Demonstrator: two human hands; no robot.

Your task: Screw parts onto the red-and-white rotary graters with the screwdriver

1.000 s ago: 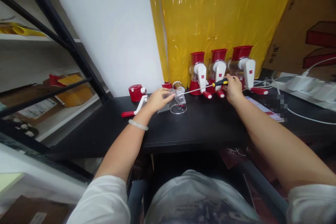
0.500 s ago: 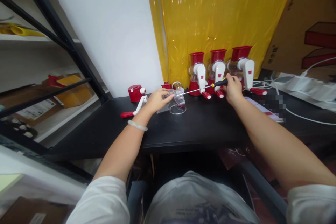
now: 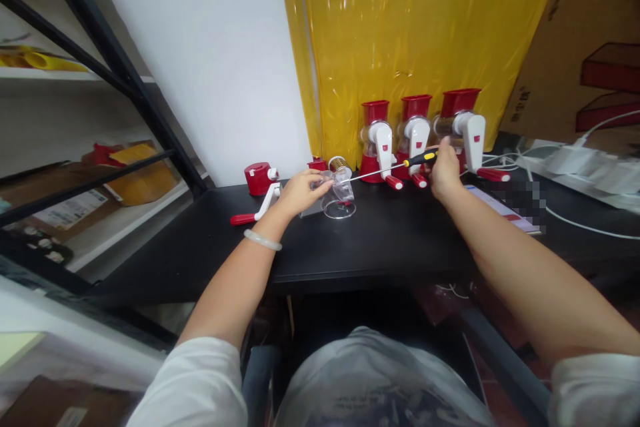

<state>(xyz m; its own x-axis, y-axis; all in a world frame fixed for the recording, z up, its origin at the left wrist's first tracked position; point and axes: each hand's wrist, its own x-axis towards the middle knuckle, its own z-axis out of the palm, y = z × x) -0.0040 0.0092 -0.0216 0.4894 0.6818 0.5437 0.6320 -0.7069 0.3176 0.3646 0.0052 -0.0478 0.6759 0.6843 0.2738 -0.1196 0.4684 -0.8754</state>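
Observation:
My left hand [image 3: 305, 191] is closed on a clear plastic grater housing [image 3: 341, 195], which rests on the black table. In my right hand [image 3: 445, 170] is a screwdriver [image 3: 419, 159] with a black and yellow handle, held nearly level. Its long shaft points left, and the tip reaches the clear housing near my left fingertips; exact contact is too small to tell. A metal grater drum [image 3: 340, 165] lies just behind the housing. To the left of my left hand are a red plastic part [image 3: 258, 178] and a white crank with a red handle [image 3: 243, 219].
Three red and white rotary graters [image 3: 376, 140] stand along the back by the yellow plastic sheet [image 3: 400, 27]. A phone [image 3: 503, 209] lies at the right, near white cables and a power strip [image 3: 575, 163]. A black-framed shelf [image 3: 135, 90] borders the left.
The screwdriver's handle has turned a little, and the fingers of my right hand have shifted around it. My left hand and the clear housing stay in place.

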